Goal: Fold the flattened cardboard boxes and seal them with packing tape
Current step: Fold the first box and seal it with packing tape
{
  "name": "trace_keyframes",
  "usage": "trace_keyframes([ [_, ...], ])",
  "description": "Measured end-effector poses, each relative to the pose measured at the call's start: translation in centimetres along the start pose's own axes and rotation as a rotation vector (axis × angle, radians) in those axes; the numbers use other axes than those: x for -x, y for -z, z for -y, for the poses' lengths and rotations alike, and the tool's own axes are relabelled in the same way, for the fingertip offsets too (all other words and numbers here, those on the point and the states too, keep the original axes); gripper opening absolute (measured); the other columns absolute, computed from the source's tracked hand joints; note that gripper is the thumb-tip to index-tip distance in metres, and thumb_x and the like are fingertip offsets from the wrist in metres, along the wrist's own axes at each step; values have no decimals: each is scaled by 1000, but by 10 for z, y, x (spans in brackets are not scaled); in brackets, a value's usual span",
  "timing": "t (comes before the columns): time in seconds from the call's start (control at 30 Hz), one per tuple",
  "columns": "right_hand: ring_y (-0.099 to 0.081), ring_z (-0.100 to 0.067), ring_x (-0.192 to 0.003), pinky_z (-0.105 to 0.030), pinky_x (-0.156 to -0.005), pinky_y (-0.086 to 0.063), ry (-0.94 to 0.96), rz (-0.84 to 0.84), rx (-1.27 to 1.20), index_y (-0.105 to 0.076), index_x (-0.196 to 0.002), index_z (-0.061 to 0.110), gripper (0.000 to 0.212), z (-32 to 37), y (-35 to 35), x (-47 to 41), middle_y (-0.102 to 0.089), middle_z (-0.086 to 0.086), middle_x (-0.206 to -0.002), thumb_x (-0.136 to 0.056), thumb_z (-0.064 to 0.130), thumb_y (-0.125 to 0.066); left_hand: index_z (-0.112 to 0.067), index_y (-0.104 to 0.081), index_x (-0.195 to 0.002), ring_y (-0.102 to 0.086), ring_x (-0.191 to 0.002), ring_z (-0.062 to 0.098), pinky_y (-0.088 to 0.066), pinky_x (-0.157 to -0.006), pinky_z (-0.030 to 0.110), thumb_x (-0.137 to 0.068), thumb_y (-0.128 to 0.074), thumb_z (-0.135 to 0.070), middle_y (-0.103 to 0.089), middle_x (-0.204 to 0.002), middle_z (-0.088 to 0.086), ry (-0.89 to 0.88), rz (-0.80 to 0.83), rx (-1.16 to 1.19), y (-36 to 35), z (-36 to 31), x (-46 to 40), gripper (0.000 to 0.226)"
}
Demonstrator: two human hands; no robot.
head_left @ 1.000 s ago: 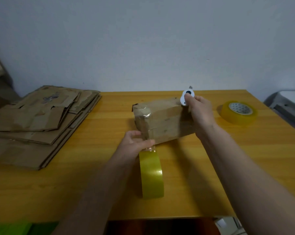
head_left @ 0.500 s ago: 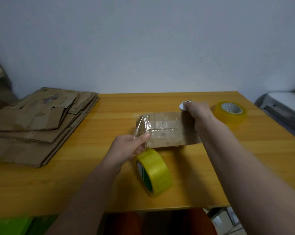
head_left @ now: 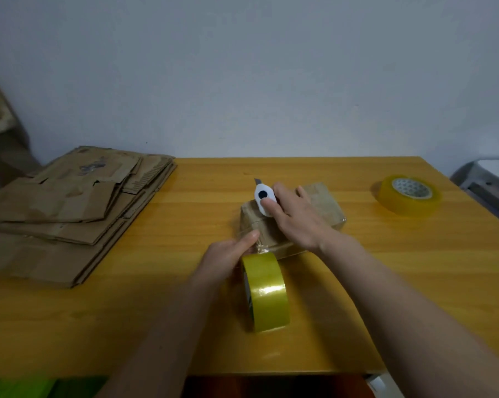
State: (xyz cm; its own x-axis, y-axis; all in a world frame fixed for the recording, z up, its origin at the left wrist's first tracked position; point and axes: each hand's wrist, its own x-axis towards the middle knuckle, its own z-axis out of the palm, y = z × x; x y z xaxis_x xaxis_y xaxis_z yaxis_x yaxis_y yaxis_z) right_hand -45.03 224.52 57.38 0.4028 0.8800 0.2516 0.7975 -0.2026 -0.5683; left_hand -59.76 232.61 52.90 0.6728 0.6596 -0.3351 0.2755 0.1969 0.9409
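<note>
head view, two tape rolls [head_left: 267,291], one box [head_left: 322,202]

Flattened boxes [head_left: 70,208] at table [head_left: 414,282] left, folded box [head_left: 322,202] centre, tape roll [head_left: 267,291] before it, second roll [head_left: 409,195] right.

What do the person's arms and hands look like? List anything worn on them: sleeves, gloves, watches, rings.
Both forearms are bare as far as the bottom edge of the head view; no sleeves show. The left hand and right hand wear no gloves. No watch, band or ring is visible on either wrist or on the fingers that show, though the picture is slightly blurred.
</note>
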Motion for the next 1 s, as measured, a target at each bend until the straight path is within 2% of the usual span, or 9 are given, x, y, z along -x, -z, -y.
trace_keyframes([
  [0.07, -45, -8, -78, -43, -112, -13, -48, 54, 76, -33, -86, 20, 24, -4, -3, -10, -45, 6, -71, -103, 36, -29, -14, -77, -88, -70, -86, 23, -50, -83, 34, -79, -71, -51, -75, -92, 4, 14, -8, 74, -1, 2, 2, 39],
  [0.17, -42, -20, -77, -49, -111, -16, -111, 46, 95, -33, -87, 19, 25, -6, -7, -24, -47, 6, -72, -102, 37, -28, -15, -72, -102, -71, -94, 22, -55, -86, 39, -70, -78, -49, -75, -100, 3, -34, 9, 202, 1, 0, 8, 47],
  [0.33, -41, -21, -72, -51, -108, -21, -125, -34, 181, -33, -88, 20, 23, -7, -17, -29, -45, 8, -69, -101, 39, -27, -19, -45, -131, -65, -106, 19, -53, -93, 42, -38, -86, -45, -62, -120, -2, -34, 79, 139, -2, 2, 10, 105],
  [0.4, -46, -25, -78, -52, -108, -22, -83, -91, 261, -30, -91, 22, 21, -7, -23, -25, -44, 9, -71, -101, 40, -25, -20, -41, -136, -61, -112, 16, -50, -97, 43, -37, -85, -48, -58, -128, -1, -74, 99, 75, 1, 8, 10, 112],
  [0.53, -56, -28, -90, -51, -107, -26, -31, -184, 325, -28, -90, 24, 20, -6, -30, -22, -43, 8, -79, -101, 40, -24, -22, -39, -138, -57, -117, 10, -52, -90, 30, -39, -85, -50, -55, -131, -6, -116, 147, 12, 8, 12, 11, 112],
  [0.6, -57, -28, -88, -50, -106, -28, -23, -216, 336, -27, -91, 23, 19, -6, -32, -24, -45, 6, -78, -101, 39, -24, -19, -43, -134, -58, -115, 13, -53, -92, 34, -39, -84, -49, -57, -129, -2, -118, 127, -13, 8, 10, 10, 108],
  [0.73, -58, -28, -84, -47, -106, -30, -34, -266, 353, -34, -95, 21, 20, -4, -35, -28, -45, 5, -74, -101, 37, -24, -16, -65, -106, -70, -90, 12, -55, -77, 27, -43, -77, -60, -74, -99, -2, -64, 127, -108, 7, 3, 13, 78],
  [0.87, -45, -22, -67, -45, -105, -34, -26, -300, 368, -33, -94, 21, 20, -4, -36, -27, -43, 6, -68, -100, 36, -22, -17, -78, -89, -72, -87, 13, -53, -75, 23, -58, -80, -58, -76, -94, -1, 80, 298, -160, 14, 3, 13, 52],
  [1.0, -40, -18, -63, -41, -101, -36, -27, -305, 343, -28, -91, 22, 19, -6, -36, -28, -34, 12, -60, -100, 37, -22, -17, -76, -100, -70, -98, 21, -51, -96, 39, -57, -73, -66, -75, -99, 2, 193, 313, -179, 16, 2, 16, 66],
])
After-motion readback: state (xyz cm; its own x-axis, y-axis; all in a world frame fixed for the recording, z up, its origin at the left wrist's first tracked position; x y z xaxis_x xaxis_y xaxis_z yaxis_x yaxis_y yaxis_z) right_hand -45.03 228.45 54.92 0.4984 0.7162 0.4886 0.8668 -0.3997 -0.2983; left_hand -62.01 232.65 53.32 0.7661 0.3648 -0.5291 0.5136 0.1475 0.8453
